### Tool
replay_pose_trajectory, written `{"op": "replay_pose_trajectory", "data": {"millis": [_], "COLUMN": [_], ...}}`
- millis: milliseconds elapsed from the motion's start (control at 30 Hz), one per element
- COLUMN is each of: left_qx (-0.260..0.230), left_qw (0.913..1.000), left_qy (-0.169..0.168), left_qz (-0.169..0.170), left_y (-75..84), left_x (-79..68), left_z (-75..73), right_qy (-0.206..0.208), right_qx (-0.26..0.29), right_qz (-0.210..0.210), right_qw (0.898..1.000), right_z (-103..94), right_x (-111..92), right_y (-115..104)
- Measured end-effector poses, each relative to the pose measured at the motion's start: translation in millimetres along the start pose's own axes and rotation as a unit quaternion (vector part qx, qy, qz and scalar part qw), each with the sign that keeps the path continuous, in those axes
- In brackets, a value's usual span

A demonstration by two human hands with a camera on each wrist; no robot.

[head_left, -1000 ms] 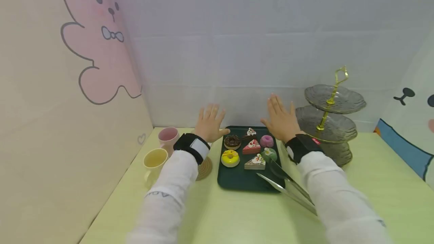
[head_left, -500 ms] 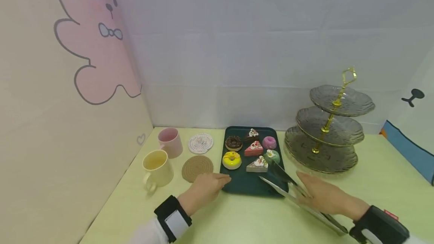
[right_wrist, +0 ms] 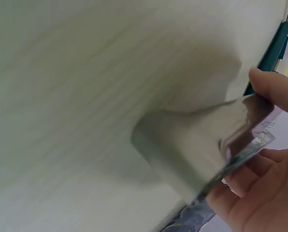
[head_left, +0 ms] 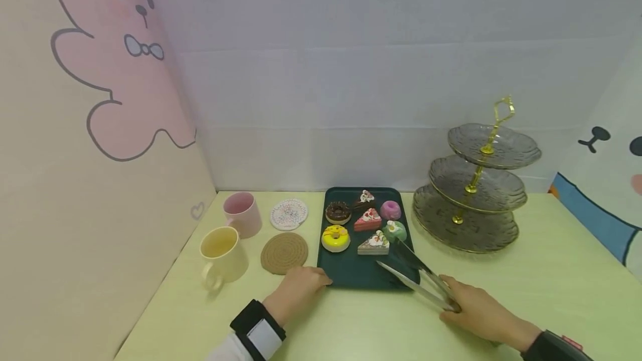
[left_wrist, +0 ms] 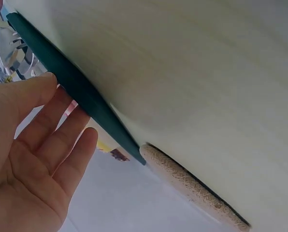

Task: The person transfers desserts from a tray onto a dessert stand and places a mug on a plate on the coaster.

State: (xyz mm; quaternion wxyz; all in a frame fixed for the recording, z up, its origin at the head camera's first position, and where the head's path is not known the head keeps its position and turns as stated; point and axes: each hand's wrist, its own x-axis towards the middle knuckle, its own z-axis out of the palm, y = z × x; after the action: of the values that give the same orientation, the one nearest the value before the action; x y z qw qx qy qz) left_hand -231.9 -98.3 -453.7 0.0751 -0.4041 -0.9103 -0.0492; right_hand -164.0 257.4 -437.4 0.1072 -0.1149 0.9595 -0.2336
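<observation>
Tongs (head_left: 425,292) — one pair, in right hand (head_left: 478,310), one tray (head_left: 346,273), seven pastries (head_left: 368,222)

Lowered from mid-air, a person's left hand (head_left: 299,289) now touches the tray's (head_left: 346,273) near-left corner; the right hand (head_left: 478,308) grips the tongs (head_left: 423,292).

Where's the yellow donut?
In the head view, the yellow donut is on the left side of the green tray, just in front of the chocolate donut and left of the grey cake slice.
</observation>
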Motion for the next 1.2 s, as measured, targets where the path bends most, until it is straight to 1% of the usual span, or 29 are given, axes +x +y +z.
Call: {"op": "replay_pose_trajectory", "data": {"millis": [100,200,300,367,433,500,533,600,667,733,833,967,1067,1200], "left_qx": [0.001,-0.006,-0.016,-0.021,-0.026,-0.028,-0.029,-0.031,-0.034,-0.036,-0.036,-0.028,-0.027,-0.032], "left_qw": [1.0000,1.0000,0.9998,0.9997,0.9996,0.9995,0.9995,0.9995,0.9994,0.9992,0.9991,0.9994,0.9994,0.9990], "left_qy": [0.000,0.003,0.008,0.011,0.011,0.009,0.008,0.008,0.011,0.016,0.019,0.018,0.020,0.032], "left_qz": [0.005,0.005,0.006,0.008,0.010,0.008,0.006,0.002,-0.002,-0.006,-0.008,-0.006,-0.005,-0.001], "left_y": [-0.5,-1.0,-1.2,-0.7,0.1,0.7,1.0,1.0,0.5,0.6,1.5,2.7,3.8,3.2], "left_x": [0.4,0.7,0.3,0.4,0.3,0.1,0.0,0.1,0.5,0.4,-0.5,-0.2,-0.7,-1.1], "left_z": [2.4,4.2,3.9,3.1,2.0,1.4,1.2,1.8,2.8,3.8,4.9,4.6,3.6,1.9], "right_qy": [0.015,0.038,0.074,0.108,0.150,0.180,0.185,0.176,0.139,0.096,0.056,0.065,0.068,0.044], "right_qx": [-0.001,-0.011,-0.050,-0.078,-0.108,-0.116,-0.117,-0.117,-0.113,-0.123,-0.147,-0.184,-0.190,-0.192], "right_qz": [0.010,0.001,-0.014,-0.028,-0.045,-0.066,-0.074,-0.089,-0.098,-0.102,-0.112,-0.118,-0.109,-0.094], "right_qw": [1.000,0.999,0.996,0.991,0.982,0.975,0.973,0.973,0.979,0.982,0.981,0.974,0.973,0.976], "right_z": [0.0,-3.0,-10.5,-18.8,-29.1,-40.3,-45.9,-54.9,-60.0,-59.7,-51.9,-41.2,-37.7,-38.7], "right_x": [-1,-4,-8,-12,-14,-12,-9,2,16,30,48,65,73,84], "right_y": [2,2,-3,-10,-20,-34,-42,-58,-72,-84,-95,-99,-100,-106]}}
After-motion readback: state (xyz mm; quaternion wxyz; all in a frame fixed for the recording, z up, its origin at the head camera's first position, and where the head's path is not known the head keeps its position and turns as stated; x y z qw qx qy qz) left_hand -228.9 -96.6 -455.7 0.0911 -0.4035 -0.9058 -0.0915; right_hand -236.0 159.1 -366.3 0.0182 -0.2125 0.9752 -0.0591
